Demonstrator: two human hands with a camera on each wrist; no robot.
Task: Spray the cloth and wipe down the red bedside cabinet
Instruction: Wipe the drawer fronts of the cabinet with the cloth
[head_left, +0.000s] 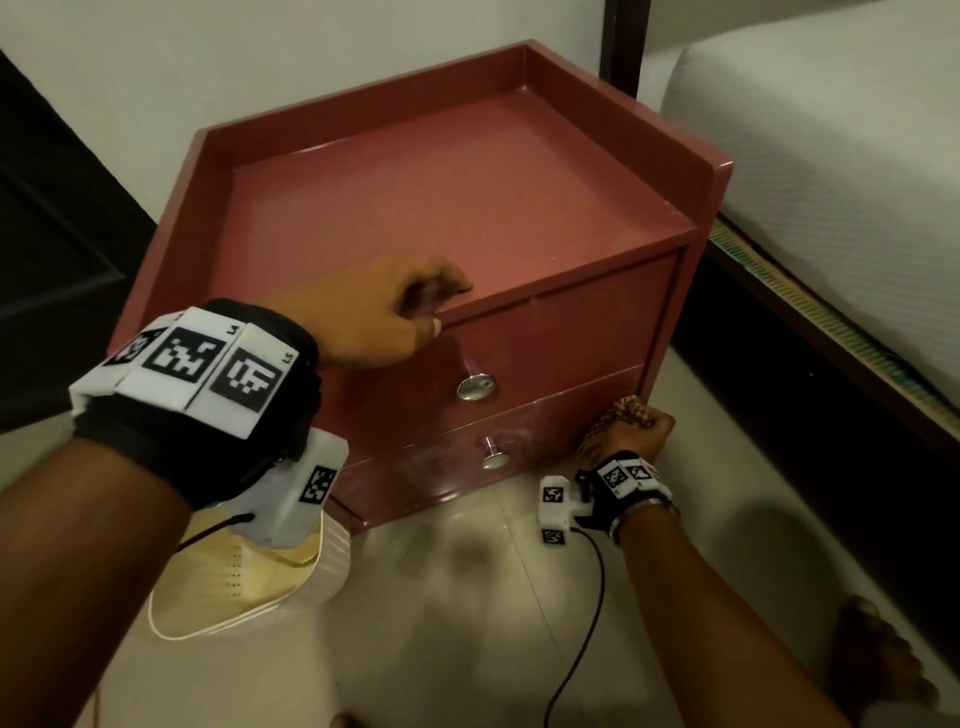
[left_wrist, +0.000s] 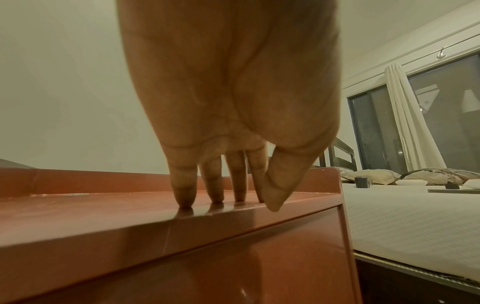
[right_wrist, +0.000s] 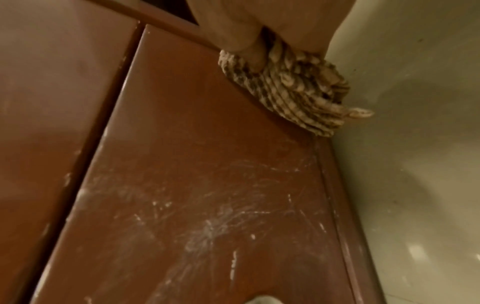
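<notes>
The red bedside cabinet (head_left: 467, 182) stands on the tiled floor with two drawers, each with a metal knob (head_left: 475, 387). My left hand (head_left: 447, 306) rests on the front edge of its top, fingertips (left_wrist: 184, 197) down on the surface and thumb hanging over the lip. My right hand (head_left: 636, 426) grips a bunched checked cloth (head_left: 626, 408) against the lower right corner of the bottom drawer (head_left: 431, 467). In the right wrist view the cloth (right_wrist: 298, 92) touches the drawer front (right_wrist: 207, 164), which carries white streaks and smears. No spray bottle is in view.
A white mattress (head_left: 831, 156) on a dark bed frame stands close on the right. A dark door (head_left: 52, 234) is at the left. A cream ribbed object (head_left: 249, 582) lies on the floor under my left wrist. A bare foot (head_left: 872, 660) shows at lower right.
</notes>
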